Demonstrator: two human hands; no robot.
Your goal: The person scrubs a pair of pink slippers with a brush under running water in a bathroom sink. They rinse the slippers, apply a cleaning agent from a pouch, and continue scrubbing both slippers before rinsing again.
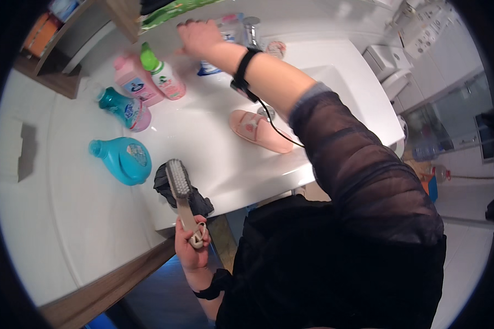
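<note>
My left hand [192,249] is wrapped round the beige handle of a scrub brush [179,180] with pale bristles facing up. The brush head lies over a crumpled black cloth [200,202] at the counter's near left corner. My right hand [200,39] is stretched to the back of the washbasin, slightly blurred, with thumb and fingers apart and nothing visible in it. It is above a blue-and-white package [208,69], close to a green package [173,12]. A pink slide slipper [260,131] lies in the basin beside the drain [266,112], below my right forearm.
Along the left stand a turquoise jug [123,160], a teal-capped bottle [125,109], a pink bottle [137,79] and a green-topped pump bottle [166,78]. A chrome faucet [252,32] rises at the back. A black cable [280,130] hangs from my right wristband.
</note>
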